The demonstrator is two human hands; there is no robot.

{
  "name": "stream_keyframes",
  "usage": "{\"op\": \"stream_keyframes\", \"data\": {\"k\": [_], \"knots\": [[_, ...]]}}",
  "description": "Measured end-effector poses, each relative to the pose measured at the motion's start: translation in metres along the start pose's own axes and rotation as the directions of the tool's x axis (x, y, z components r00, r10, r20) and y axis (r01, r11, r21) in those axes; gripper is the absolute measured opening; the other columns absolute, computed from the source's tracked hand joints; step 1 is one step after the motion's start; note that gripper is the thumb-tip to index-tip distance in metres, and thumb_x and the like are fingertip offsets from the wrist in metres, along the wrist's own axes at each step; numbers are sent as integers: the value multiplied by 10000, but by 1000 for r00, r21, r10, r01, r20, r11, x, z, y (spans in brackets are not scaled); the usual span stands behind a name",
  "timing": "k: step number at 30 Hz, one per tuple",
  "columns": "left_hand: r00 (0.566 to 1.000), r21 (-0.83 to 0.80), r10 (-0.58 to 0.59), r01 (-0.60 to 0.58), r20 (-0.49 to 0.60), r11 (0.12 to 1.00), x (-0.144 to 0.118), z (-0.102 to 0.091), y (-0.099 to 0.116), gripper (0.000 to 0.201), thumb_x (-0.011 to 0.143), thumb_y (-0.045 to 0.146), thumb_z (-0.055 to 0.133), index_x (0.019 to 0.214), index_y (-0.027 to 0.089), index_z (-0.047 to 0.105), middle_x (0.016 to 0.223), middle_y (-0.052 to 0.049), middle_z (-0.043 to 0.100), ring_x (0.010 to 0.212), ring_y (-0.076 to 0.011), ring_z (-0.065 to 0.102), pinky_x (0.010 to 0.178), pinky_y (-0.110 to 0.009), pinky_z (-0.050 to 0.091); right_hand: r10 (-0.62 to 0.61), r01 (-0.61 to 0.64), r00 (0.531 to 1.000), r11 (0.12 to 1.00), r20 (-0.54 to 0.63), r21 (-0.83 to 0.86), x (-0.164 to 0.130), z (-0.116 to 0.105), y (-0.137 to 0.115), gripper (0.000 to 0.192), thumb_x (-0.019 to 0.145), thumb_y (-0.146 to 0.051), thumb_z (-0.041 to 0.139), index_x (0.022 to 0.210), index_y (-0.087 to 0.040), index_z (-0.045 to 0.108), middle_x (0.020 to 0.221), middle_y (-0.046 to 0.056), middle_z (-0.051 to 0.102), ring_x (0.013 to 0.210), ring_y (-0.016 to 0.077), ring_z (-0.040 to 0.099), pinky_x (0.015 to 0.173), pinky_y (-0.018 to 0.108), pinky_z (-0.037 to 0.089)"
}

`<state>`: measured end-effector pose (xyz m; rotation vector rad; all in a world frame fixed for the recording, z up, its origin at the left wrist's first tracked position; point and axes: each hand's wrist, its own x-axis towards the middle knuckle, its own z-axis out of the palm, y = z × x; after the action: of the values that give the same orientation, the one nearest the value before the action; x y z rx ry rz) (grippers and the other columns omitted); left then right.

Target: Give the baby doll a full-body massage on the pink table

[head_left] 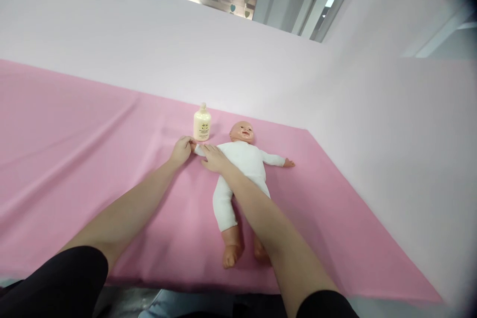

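Note:
A baby doll in a white bodysuit lies on its back on the pink cloth, head away from me, bare feet toward me. My left hand pinches the doll's small hand at the end of its outstretched arm. My right hand lies flat on that same sleeve near the shoulder, and my forearm crosses the doll's body and legs. A cream lotion bottle stands upright just beyond my left hand, next to the doll's head.
The pink cloth covers the whole table, with folds at the left. A pale backdrop wall rises behind it and along the right side. The table's near edge runs along the bottom of the view.

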<state>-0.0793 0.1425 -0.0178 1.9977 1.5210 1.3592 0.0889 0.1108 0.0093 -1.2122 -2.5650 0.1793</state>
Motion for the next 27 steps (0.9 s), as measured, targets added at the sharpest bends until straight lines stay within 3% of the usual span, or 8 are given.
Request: {"op": "stream_keyframes", "data": {"k": [6, 11, 18, 22, 24, 25, 26, 27], "knots": [[997, 108, -48, 40, 67, 993, -1, -1, -7, 306, 706, 67, 341, 867, 134, 593, 912, -99, 585, 886, -215, 535, 825, -334, 437, -37, 1, 989, 970, 144, 243, -45, -29, 8, 437, 877, -339, 443, 1277, -169, 486, 1360, 106, 461, 1243, 230, 445, 1053, 406, 347], [986, 261, -85, 45, 145, 964, 0, -1, -5, 340, 733, 69, 351, 946, 126, 610, 969, -121, 600, 905, -227, 547, 827, -327, 433, -271, 232, 949, 946, 162, 225, -110, -53, 4, 500, 756, -91, 522, 1240, -218, 533, 1388, 87, 442, 1246, 218, 453, 1026, 377, 375], [987, 469, -126, 64, 102, 881, -9, -5, 13, 347, 761, 99, 390, 1032, 146, 601, 1172, -150, 538, 1133, -325, 442, 956, -465, 340, -230, 201, 952, 967, 202, 154, -154, -63, -19, 624, 616, -64, 560, 1207, -259, 512, 1401, 37, 393, 1377, 281, 195, 1111, 486, 183], [1000, 247, -21, 15, 23, 969, -40, -3, 46, 331, 810, 211, 413, 1104, 119, 534, 1322, -176, 402, 1275, -305, 305, 1067, -482, 215, -221, 203, 972, 961, 78, 186, -157, -58, -18, 583, 573, -11, 490, 1118, -217, 513, 1259, 53, 496, 1331, 235, 272, 1085, 432, 239], [990, -38, -118, 121, 80, 992, -67, -1, 71, 381, 811, 301, 453, 1161, 154, 482, 1357, -140, 374, 1303, -286, 268, 1074, -468, 221, -171, 170, 985, 956, -17, 241, -158, -56, -16, 572, 555, 1, 466, 1082, -219, 494, 1224, 53, 506, 1282, 214, 338, 1052, 412, 291], [952, -226, -220, 267, 214, 937, -82, -1, 84, 390, 833, 362, 442, 1182, 189, 462, 1339, -109, 408, 1290, -268, 304, 1055, -447, 267, -139, 153, 988, 951, -69, 270, -158, -55, -15, 562, 551, 4, 456, 1066, -220, 484, 1216, 53, 506, 1252, 205, 372, 1036, 402, 313], [865, -370, -276, 440, 418, 818, -96, -2, 97, 394, 854, 434, 416, 1179, 218, 470, 1310, -86, 453, 1268, -261, 352, 1030, -430, 308, -108, 139, 987, 946, -119, 294, -159, -55, -15, 551, 549, 7, 448, 1052, -218, 474, 1210, 54, 507, 1220, 198, 403, 1022, 393, 332], [800, -385, -259, 510, 541, 769, -109, -4, 110, 424, 860, 505, 371, 1107, 198, 528, 1200, -102, 544, 1171, -278, 463, 948, -428, 391, -81, 129, 984, 941, -162, 313, -160, -55, -14, 539, 552, 7, 444, 1042, -216, 465, 1204, 55, 510, 1192, 194, 428, 1010, 387, 346]]}}
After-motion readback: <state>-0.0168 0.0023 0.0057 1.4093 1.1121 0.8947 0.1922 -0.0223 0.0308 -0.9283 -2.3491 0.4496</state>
